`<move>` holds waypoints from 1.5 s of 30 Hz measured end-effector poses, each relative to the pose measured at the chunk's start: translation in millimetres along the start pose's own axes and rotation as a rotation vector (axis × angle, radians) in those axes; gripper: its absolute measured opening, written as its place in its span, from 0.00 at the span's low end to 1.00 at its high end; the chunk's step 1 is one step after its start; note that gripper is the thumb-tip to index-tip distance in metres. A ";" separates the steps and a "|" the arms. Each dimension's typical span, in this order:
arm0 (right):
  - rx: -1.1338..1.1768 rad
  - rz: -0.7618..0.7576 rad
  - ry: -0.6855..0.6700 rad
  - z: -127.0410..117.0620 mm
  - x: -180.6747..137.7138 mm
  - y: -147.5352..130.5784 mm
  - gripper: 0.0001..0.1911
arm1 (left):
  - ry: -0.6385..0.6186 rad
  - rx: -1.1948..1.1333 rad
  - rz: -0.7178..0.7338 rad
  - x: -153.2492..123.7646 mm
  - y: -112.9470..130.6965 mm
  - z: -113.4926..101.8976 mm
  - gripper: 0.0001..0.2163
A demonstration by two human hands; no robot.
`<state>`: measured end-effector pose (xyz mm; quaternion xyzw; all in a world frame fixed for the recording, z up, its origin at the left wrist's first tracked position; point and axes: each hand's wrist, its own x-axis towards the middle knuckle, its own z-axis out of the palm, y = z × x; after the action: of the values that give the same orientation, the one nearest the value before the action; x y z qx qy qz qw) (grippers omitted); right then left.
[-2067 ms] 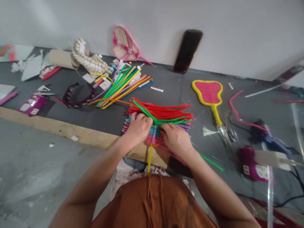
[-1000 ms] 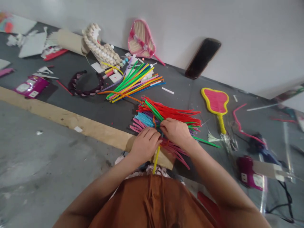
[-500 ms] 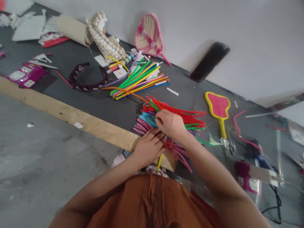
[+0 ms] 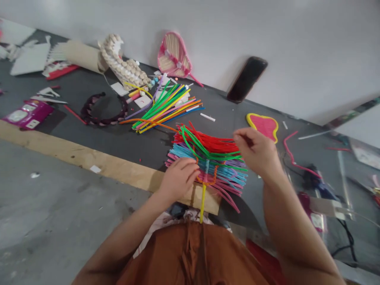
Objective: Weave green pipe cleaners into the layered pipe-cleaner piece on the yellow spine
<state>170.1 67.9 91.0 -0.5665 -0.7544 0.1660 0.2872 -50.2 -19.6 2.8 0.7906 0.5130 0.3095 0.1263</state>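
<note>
A fan-like bundle of coloured strands point(image 4: 213, 158), red, green, blue, purple and pink, lies across a yellow stick point(image 4: 202, 202) at the near edge of the dark mat. My left hand point(image 4: 179, 179) rests on the bundle's left side with bent fingers pressing at the middle, beside an orange strand. My right hand point(image 4: 257, 152) is lifted to the right of the bundle. Its fingers are pinched together, and what they hold is too thin to make out. Green strands point(image 4: 196, 144) cross over the red ones.
A loose pile of coloured strands point(image 4: 166, 105) lies behind the bundle. A pink and yellow fan point(image 4: 265, 125), a pink fan point(image 4: 173, 55) and a dark phone point(image 4: 246, 79) are near the wall. A braided headband point(image 4: 102, 111), a magenta packet point(image 4: 25, 113) and a wooden board point(image 4: 89, 158) lie left; a glue gun point(image 4: 319, 184) lies right.
My right hand has left the middle of the bundle and risen to the right with pinched fingers. My left hand stays pressed on the bundle. The view has shifted slightly.
</note>
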 end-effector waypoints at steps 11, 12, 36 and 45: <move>0.151 0.329 -0.188 9.6 -85.4 54.5 0.15 | -0.288 0.092 -0.360 49.0 -5.8 -14.0 0.07; 0.100 0.349 -0.133 11.8 -86.3 59.1 0.14 | -0.285 0.104 -0.393 49.3 -7.2 -14.2 0.07; 0.766 0.531 -0.222 11.5 -82.5 62.9 0.20 | -0.385 -0.151 0.078 61.1 -42.9 -3.4 0.12; 0.363 0.239 -0.275 29.1 -51.6 46.7 0.14 | -0.273 -0.138 0.050 54.2 -39.5 8.3 0.10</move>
<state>197.5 35.3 28.7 -0.5628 -0.6720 0.4067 0.2574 -58.7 47.0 -4.5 0.8273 0.4488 0.2365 0.2413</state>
